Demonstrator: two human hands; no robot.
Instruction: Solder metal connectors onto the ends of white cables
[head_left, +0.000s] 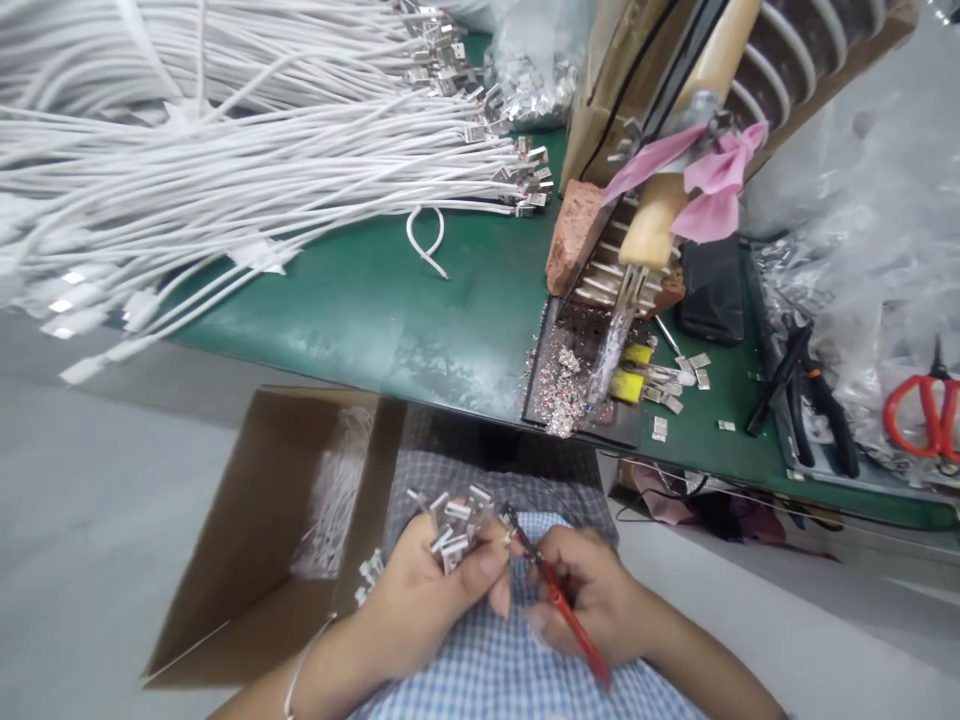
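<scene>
My left hand is closed round a bunch of cable ends with metal connectors, held over my lap. My right hand is closed on a small red-handled tool whose dark tip points at the connectors by my left thumb. Both hands hover above a blue checked cloth below the green table's edge.
A large bundle of white cables with metal ends lies on the green table. A soldering iron on a stand with solder scraps sits ahead. Black pliers and red scissors lie right. An open cardboard box with cables stands left.
</scene>
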